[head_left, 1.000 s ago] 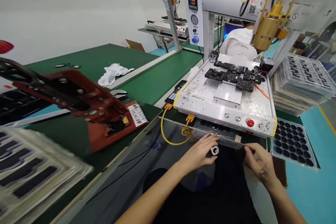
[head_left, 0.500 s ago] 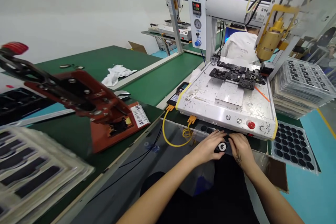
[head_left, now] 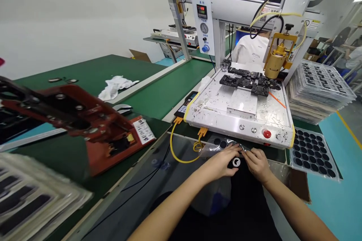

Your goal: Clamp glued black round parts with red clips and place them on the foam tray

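- Left hand (head_left: 222, 162) reaching forward, forearm stretched out low, fingers curled round a small black ring part (head_left: 236, 162) at the table edge.
- Right hand (head_left: 256, 161) angled in from the right, fingers pinched on the same part, touching the left.
- Part held just below the white machine base (head_left: 240, 111), over a clear plastic tray (head_left: 219, 145).
- Red press (head_left: 85, 120) well apart on the left.

press (head_left: 85, 120) left of machine (head_left: 240, 109), trays (head_left: 316, 94) right
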`<state>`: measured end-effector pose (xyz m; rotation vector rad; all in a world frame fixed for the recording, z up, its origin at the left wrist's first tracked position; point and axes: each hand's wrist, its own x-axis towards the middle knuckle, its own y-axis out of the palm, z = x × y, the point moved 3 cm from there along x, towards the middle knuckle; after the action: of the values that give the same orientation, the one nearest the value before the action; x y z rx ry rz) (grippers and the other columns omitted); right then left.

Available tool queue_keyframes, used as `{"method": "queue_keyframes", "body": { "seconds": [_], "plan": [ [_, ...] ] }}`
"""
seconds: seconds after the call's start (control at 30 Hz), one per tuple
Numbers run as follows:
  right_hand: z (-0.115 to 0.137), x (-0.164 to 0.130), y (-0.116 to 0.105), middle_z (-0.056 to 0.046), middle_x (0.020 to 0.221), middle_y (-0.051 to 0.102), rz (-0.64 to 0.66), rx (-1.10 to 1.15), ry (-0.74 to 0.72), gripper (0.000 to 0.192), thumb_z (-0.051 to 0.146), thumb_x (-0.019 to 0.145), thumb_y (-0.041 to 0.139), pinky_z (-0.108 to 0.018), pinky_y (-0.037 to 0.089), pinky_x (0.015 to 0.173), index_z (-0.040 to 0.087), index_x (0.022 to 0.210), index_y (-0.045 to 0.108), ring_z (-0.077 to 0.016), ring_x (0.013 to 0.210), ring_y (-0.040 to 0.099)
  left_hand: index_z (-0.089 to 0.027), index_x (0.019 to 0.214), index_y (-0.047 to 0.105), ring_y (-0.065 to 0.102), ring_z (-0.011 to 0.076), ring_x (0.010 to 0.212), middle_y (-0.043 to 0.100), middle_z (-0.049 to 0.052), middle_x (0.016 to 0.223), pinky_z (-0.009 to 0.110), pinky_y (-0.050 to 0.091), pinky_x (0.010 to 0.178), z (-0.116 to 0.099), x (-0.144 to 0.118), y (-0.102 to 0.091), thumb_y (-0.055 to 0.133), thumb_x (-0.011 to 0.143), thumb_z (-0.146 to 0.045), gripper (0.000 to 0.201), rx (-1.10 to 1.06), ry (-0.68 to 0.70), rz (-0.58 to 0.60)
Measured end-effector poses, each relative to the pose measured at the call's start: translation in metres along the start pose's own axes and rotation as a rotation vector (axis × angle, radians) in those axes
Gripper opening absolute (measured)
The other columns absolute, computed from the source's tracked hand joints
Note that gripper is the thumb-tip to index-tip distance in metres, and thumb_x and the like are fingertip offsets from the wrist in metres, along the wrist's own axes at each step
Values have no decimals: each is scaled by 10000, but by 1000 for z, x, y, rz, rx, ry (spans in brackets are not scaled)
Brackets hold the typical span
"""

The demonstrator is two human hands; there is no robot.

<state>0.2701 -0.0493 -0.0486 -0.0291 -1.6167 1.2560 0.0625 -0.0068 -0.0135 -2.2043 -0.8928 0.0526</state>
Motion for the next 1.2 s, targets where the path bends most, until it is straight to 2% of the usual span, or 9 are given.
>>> {"method": "queue_keyframes", "body": {
  "seconds": [0.2,0.33,0.47,0.53,0.6,0.77,0.9,1.07,1.2],
  "plan": [
    [23,-18,-8,-75,984,837,-38,66,-55,322,65,1051,573,-371,581,791,199,1286,748,-218,880,741,-207,1147,699,509,341,1543,642,165,1562,533,326,1329,-1,0,-13,824,778,-108,402,-50,-2,81],
    [46,-26,-31,-84,938,801,-36,122,45,207,89,1037,596,-373,624,809,194,1158,728,-222,876,748,-219,1156,699,488,342,1557,627,149,1583,534,324,1325,4,4,-14,817,777,-105,413,-84,-25,72],
    [42,-14,-40,-165,1207,780,-10,135,216,198,70,1027,558,-483,629,984,196,1139,662,-294,1183,736,-215,1197,677,568,333,1489,644,164,1548,511,406,1270,13,20,-11,784,827,-143,391,-97,-66,-26],
    [35,-4,-35,-183,1387,725,31,132,270,196,80,1036,531,-555,586,1098,201,1139,646,-320,1362,661,-211,1212,671,649,319,1396,677,163,1496,467,505,1180,16,26,-13,769,854,-175,373,-91,-72,-60],
    [30,4,-26,-189,1458,693,58,114,298,221,81,1044,498,-594,558,1150,192,1169,643,-327,1419,629,-218,1205,676,695,303,1330,709,145,1449,434,549,1127,17,27,-18,761,852,-172,366,-76,-62,-73],
    [29,6,-5,-208,1454,696,37,10,343,341,56,1034,477,-597,603,1111,162,1318,630,-354,1397,651,-216,1187,682,625,336,1433,667,172,1518,524,494,1213,18,1,-33,737,833,-131,368,-1,-23,-132],
    [30,8,4,-188,1423,712,-17,37,403,336,32,1019,462,-596,594,1119,186,1263,635,-342,1386,656,-251,1216,682,672,325,1368,726,131,1436,532,550,1166,18,-17,-29,736,819,-118,422,138,31,-190],
    [27,16,-19,-158,1408,710,-138,220,481,226,100,1041,503,-561,539,1169,219,1146,664,-316,1405,626,-237,1183,671,705,344,1280,760,125,1325,566,566,1119,8,-6,-18,735,821,-109,389,202,33,-253],
    [18,15,-49,-110,1121,779,-144,371,702,135,258,1070,559,-446,607,987,234,1055,691,-282,1081,746,-223,1174,669,683,374,1276,752,137,1282,600,537,1110,5,11,-11,742,847,-136,346,161,-33,-311]
  ]
}}
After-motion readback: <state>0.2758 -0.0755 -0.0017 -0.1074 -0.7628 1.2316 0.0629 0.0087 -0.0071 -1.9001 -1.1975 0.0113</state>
